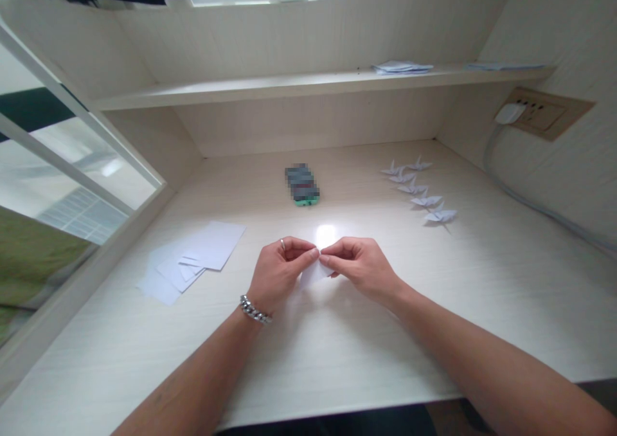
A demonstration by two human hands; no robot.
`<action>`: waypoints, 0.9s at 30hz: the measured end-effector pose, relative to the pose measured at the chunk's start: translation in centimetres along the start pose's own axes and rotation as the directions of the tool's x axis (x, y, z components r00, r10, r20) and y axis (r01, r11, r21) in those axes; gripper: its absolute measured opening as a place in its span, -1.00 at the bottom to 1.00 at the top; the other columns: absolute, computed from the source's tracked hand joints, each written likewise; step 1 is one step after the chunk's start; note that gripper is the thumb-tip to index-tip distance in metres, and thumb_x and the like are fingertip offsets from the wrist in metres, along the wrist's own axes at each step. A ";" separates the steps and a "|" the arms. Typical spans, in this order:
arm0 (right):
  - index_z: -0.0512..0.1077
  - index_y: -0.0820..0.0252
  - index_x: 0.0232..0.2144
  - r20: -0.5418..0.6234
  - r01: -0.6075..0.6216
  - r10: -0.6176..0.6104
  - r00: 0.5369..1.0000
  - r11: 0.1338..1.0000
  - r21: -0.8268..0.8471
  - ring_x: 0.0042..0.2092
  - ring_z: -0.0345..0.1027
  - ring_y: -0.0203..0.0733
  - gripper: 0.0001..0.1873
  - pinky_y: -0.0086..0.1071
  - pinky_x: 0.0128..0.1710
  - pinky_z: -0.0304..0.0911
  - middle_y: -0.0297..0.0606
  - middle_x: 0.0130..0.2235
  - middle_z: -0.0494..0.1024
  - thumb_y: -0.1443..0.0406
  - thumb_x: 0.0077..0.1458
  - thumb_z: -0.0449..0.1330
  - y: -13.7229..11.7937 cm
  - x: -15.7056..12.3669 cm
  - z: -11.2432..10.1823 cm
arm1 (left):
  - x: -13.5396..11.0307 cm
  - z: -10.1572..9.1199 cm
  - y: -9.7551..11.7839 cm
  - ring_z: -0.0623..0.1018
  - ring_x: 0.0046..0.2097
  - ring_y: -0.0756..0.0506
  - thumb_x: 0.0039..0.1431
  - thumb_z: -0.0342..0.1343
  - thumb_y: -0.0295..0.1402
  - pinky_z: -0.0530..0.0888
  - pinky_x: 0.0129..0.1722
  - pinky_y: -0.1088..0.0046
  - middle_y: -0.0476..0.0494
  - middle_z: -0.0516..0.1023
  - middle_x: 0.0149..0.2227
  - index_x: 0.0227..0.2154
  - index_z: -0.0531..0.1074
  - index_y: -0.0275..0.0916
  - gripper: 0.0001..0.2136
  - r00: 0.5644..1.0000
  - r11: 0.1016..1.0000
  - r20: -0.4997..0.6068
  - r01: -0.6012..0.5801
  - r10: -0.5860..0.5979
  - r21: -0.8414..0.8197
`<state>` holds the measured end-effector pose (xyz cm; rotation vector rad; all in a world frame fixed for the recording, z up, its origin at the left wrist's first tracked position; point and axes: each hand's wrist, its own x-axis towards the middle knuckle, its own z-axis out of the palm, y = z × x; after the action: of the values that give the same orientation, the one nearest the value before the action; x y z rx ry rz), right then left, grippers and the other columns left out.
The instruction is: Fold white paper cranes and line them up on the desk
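Between my two hands, over the middle of the desk, is a small folded piece of white paper (315, 272). My left hand (282, 269), with a ring and a chain bracelet, pinches its upper left edge between thumb and fingers. Opposite it, my right hand (359, 262) pinches the upper right edge, the two thumb tips almost touching. The fingers partly cover the paper, so its exact folds are hidden. Several white folded paper cranes (427, 201) stand in a slanting row to the right. Loose white paper sheets (219, 243) lie overlapping on the left.
A blurred-out dark device with a green edge (303, 185) lies behind my hands. Stacked papers (402, 68) rest on the shelf (270, 89). At right, a white plug (509, 113) sits in the wall socket (554, 113), its grey cable (530, 206) running down along the wall.
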<state>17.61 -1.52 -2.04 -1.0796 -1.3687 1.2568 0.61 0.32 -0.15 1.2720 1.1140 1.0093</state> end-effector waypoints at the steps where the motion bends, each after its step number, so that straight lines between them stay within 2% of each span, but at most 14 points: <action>1: 0.55 0.29 -0.39 -0.004 -0.002 0.002 1.000 1.000 0.006 -0.43 0.43 -0.26 -0.81 -0.37 -0.42 0.37 -0.23 -0.45 0.57 0.23 -0.01 0.30 0.0 -0.1 0.1 | 0.0 0.0 0.0 0.52 -0.46 0.01 -0.11 0.34 -0.30 0.43 -0.48 0.56 -0.10 0.59 -0.47 -0.44 0.51 -0.32 -0.79 1.000 1.000 -0.006 -0.006 0.006 0.002; 5: 0.55 0.29 -0.40 -0.008 0.001 -0.001 1.000 1.000 0.025 -0.45 0.43 -0.28 -0.83 -0.40 -0.43 0.35 -0.24 -0.45 0.57 0.26 -0.02 0.30 0.0 -0.2 0.4 | 0.1 0.1 0.0 0.41 -0.58 0.08 -0.05 0.29 -0.30 0.30 -0.62 0.61 0.03 0.47 -0.59 -0.32 0.51 -0.31 -0.77 0.999 1.000 -0.035 -0.019 0.018 -0.013; 11: 0.55 0.26 -0.39 -0.043 0.044 -0.044 0.998 0.999 0.002 -0.43 0.44 -0.26 -0.84 -0.38 -0.42 0.37 -0.25 -0.44 0.58 0.26 -0.01 0.30 0.1 -0.1 0.0 | 0.0 -0.1 0.1 0.53 -0.46 -0.01 0.04 0.22 -0.28 0.47 -0.43 0.48 -0.07 0.55 -0.50 -0.22 0.46 -0.32 -0.73 1.000 0.975 0.001 0.009 -0.009 -0.222; 18: 0.55 0.26 -0.39 -0.033 0.048 -0.048 0.998 0.999 -0.002 -0.44 0.44 -0.26 -0.82 -0.37 -0.42 0.38 -0.26 -0.45 0.57 0.23 0.00 0.30 0.0 -0.1 0.0 | -0.3 0.0 0.0 0.52 -0.45 0.00 -0.10 0.34 -0.35 0.44 -0.46 0.53 -0.10 0.58 -0.47 -0.26 0.48 -0.32 -0.69 0.998 0.993 0.047 -0.040 0.046 -0.111; 27: 0.53 0.28 -0.40 -0.023 0.027 -0.026 0.999 0.999 0.025 -0.45 0.43 -0.27 -0.83 -0.39 -0.43 0.36 -0.26 -0.46 0.56 0.25 0.00 0.29 -0.1 -0.3 0.4 | -0.3 0.2 0.2 0.41 -0.54 0.06 -0.03 0.27 -0.34 0.31 -0.58 0.60 0.01 0.48 -0.55 -0.34 0.52 -0.29 -0.82 0.997 0.997 -0.031 -0.072 0.071 -0.010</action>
<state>17.25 -1.86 -1.96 -1.0521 -1.3431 1.2362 0.79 0.03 0.03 1.2990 1.0910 1.0902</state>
